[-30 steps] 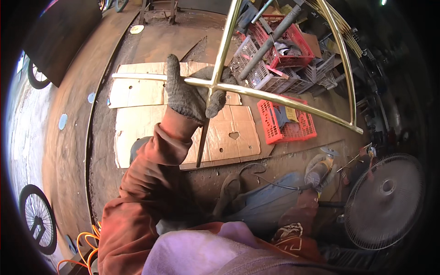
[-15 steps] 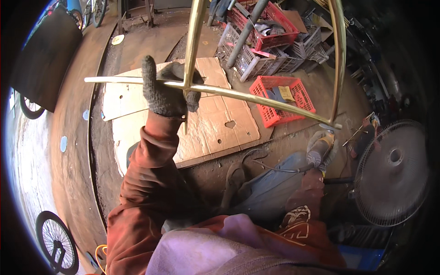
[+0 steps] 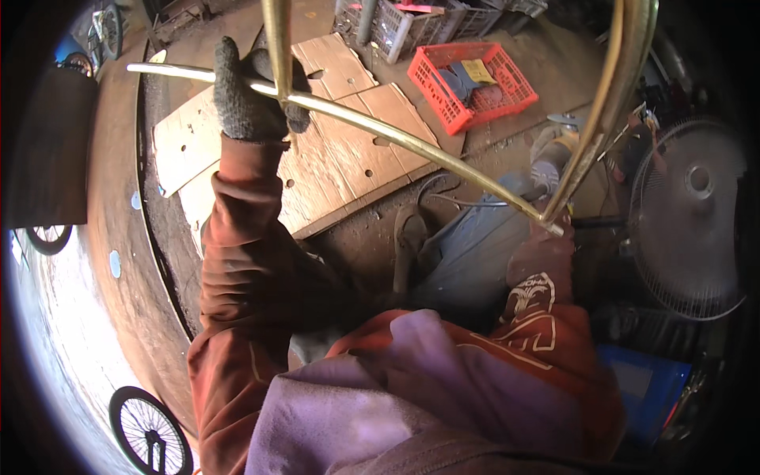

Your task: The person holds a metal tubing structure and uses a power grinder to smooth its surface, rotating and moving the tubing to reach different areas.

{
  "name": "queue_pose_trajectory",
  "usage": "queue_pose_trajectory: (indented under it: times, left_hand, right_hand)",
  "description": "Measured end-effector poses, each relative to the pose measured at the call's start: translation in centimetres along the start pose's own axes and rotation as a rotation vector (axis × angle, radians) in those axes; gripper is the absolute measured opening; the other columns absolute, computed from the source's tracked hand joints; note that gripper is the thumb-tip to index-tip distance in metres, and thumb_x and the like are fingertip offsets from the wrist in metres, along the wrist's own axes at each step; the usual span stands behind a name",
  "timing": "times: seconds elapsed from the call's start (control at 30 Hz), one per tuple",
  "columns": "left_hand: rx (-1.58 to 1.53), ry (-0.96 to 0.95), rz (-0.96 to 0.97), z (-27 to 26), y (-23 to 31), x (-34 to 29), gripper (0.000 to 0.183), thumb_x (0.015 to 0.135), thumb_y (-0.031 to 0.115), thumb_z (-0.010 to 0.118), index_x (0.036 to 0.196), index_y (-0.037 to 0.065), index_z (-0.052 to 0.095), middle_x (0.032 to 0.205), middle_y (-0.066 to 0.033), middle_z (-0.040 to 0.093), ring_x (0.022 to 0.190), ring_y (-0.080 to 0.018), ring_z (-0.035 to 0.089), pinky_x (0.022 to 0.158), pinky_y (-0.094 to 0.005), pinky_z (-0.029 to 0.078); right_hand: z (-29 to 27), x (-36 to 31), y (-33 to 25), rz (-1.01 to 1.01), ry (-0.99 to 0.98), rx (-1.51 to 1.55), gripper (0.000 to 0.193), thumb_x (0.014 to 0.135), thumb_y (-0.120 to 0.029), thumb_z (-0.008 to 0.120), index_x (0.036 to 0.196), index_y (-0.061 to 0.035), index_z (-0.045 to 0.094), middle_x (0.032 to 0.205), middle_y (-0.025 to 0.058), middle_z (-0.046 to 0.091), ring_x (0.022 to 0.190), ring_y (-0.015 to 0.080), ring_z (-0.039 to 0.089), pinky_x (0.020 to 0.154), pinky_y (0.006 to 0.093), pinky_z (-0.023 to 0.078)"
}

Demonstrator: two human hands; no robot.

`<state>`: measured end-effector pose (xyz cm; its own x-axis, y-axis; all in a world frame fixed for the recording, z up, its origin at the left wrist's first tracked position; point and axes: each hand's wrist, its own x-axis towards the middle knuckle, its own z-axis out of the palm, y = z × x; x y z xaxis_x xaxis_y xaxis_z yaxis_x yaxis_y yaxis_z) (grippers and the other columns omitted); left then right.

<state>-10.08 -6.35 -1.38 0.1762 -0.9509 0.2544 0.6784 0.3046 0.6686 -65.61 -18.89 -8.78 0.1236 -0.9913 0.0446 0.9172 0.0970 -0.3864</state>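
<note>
A gold-coloured metal tube frame [image 3: 396, 143] slants across the view, one long tube crossed by two others rising toward the top. My left hand [image 3: 252, 99], in a dark knitted glove, is wrapped round the long tube beside its left joint. The right joint hangs in front of my right forearm. My right hand [image 3: 543, 145], in a pale glove and partly behind the frame, holds a corded power tool [image 3: 548, 175] that looks like an angle grinder. Its flat disc [image 3: 564, 119] points away from me, left of the rising right tube.
Flattened cardboard [image 3: 340, 170] lies on the floor below the frame. Beyond it stands a red plastic crate [image 3: 453, 119] with grey crates [image 3: 400, 32] behind. A fan [image 3: 697, 214] is close on my right. The tool's cord [image 3: 451, 199] loops near my legs.
The view has shifted, so floor things sit higher. The frame has tilted, its right joint dropping toward me and in front of my right forearm. My left hand keeps its grip.
</note>
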Motion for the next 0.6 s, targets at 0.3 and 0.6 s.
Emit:
queue_pose_trajectory:
  times: [0.3,0.6]
  left_hand:
    - [0.068,0.174,0.022,-3.6,-0.6,0.0,0.062,0.096,0.066,0.051,0.095,0.005,0.059,0.074,-0.0133,0.059,0.055,-0.0276,0.056,0.046,-0.0407,0.046]
    - [0.034,0.258,0.012,1.7,-2.2,0.3,0.03,0.098,0.029,0.049,0.072,0.013,0.046,0.063,-0.0084,0.042,0.041,-0.0205,0.038,0.036,-0.0353,0.032]
  right_hand:
    - [7.1,-2.3,5.4,-0.144,0.06,0.054,0.045,0.095,-0.042,0.061,0.117,-0.0038,0.063,0.112,0.0151,0.065,0.097,0.0332,0.06,0.088,0.0509,0.052]
    - [6.3,-1.0,3.7,-0.262,0.25,-0.302,0.059,0.097,-0.052,0.056,0.127,-0.0015,0.058,0.115,0.0214,0.065,0.1,0.0403,0.062,0.092,0.0571,0.054]
